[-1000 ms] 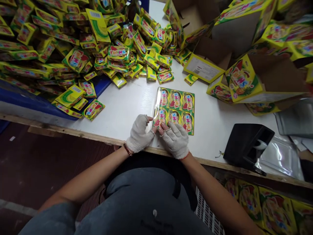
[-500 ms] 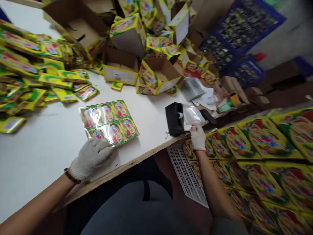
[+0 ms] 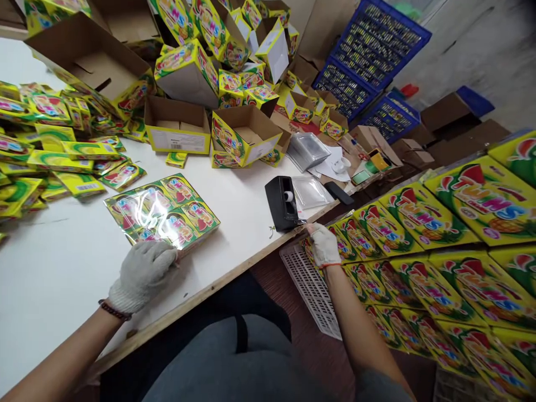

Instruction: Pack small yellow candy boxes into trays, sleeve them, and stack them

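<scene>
A flat pack of small yellow-green boxes in shiny clear film point(image 3: 165, 209) lies on the white table. My left hand point(image 3: 144, 273), in a whitish knit glove, is closed at the pack's near edge, its fingers curled against the film. Further right, a black tape dispenser point(image 3: 280, 204) with a small white core stands close to the table's front edge. My right hand point(image 3: 324, 245), gloved too, is pinched just off the dispenser's cutting end. A short shiny strip of tape point(image 3: 302, 222) shows between dispenser and fingertips.
Loose small boxes point(image 3: 62, 162) are heaped at left. Open printed cartons point(image 3: 178, 125) stand behind the pack. Clear film sheets point(image 3: 310, 192) and a black phone-like slab point(image 3: 339, 192) lie beyond the dispenser. Stacked printed cartons point(image 3: 444, 223) and a white plastic basket point(image 3: 312, 296) are at right.
My right hand has drawn back slightly from the dispenser toward me, fingers pinched. My left hand stays at the pack's near edge. The view has shifted to the right.
</scene>
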`<state>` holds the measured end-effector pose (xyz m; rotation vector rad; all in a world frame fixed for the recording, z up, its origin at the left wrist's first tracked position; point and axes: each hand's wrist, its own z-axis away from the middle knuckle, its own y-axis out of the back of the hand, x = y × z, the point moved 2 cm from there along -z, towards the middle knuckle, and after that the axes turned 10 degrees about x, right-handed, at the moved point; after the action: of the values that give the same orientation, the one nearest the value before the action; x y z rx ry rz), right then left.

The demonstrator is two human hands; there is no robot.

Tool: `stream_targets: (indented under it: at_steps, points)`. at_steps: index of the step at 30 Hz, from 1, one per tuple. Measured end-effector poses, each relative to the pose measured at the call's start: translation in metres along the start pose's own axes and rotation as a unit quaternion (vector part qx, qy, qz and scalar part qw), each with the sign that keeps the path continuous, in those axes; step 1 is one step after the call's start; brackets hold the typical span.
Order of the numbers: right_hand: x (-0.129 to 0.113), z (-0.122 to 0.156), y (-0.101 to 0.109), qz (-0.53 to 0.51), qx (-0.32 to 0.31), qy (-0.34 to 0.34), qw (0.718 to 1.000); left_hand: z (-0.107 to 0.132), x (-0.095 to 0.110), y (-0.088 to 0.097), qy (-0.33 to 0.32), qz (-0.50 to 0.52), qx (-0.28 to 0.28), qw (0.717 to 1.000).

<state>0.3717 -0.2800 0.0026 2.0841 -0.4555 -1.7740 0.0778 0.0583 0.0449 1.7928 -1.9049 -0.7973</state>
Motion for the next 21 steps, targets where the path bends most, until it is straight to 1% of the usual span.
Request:
stream_targets:
  at_steps: [3, 6, 8, 10, 12, 14, 16, 18, 19, 21]
  points:
    - [0.007, 0.015, -0.007, 0.018, -0.008, -0.04, 0.999, -0.002, 0.001, 0.0, 0.0, 0.001, 0.008, 1.0]
    - [0.005, 0.029, -0.01, 0.046, -0.04, -0.058, 0.996, 0.0, 0.002, 0.0, 0.032, 0.012, -0.002, 0.999]
    - [-0.005, 0.041, -0.012, 0.057, -0.079, -0.058, 0.994, 0.003, 0.003, -0.001, 0.06, 0.023, -0.011, 0.998]
    - [-0.022, 0.057, -0.022, 0.038, -0.142, -0.048, 0.988, 0.006, 0.006, -0.001, 0.077, 0.029, -0.019, 0.996]
    - [-0.046, 0.077, -0.045, -0.029, -0.222, -0.036, 0.974, 0.009, 0.01, -0.001, 0.087, 0.035, -0.029, 0.995]
    - [-0.074, 0.099, -0.078, -0.119, -0.304, -0.038, 0.944, 0.01, 0.013, -0.001, 0.098, 0.04, -0.04, 0.994]
    - [-0.099, 0.122, -0.114, -0.18, -0.366, -0.059, 0.911, 0.013, 0.016, -0.002, 0.111, 0.034, -0.055, 0.992]
    - [-0.117, 0.142, -0.146, -0.206, -0.404, -0.083, 0.887, 0.016, 0.017, -0.003, 0.129, 0.025, -0.073, 0.989]
    - [-0.123, 0.149, -0.158, -0.215, -0.411, -0.096, 0.881, 0.017, 0.017, -0.003, 0.141, 0.024, -0.087, 0.986]
    - [-0.128, 0.159, -0.174, -0.229, -0.406, -0.123, 0.876, 0.02, 0.017, -0.004, 0.166, 0.029, -0.115, 0.979]
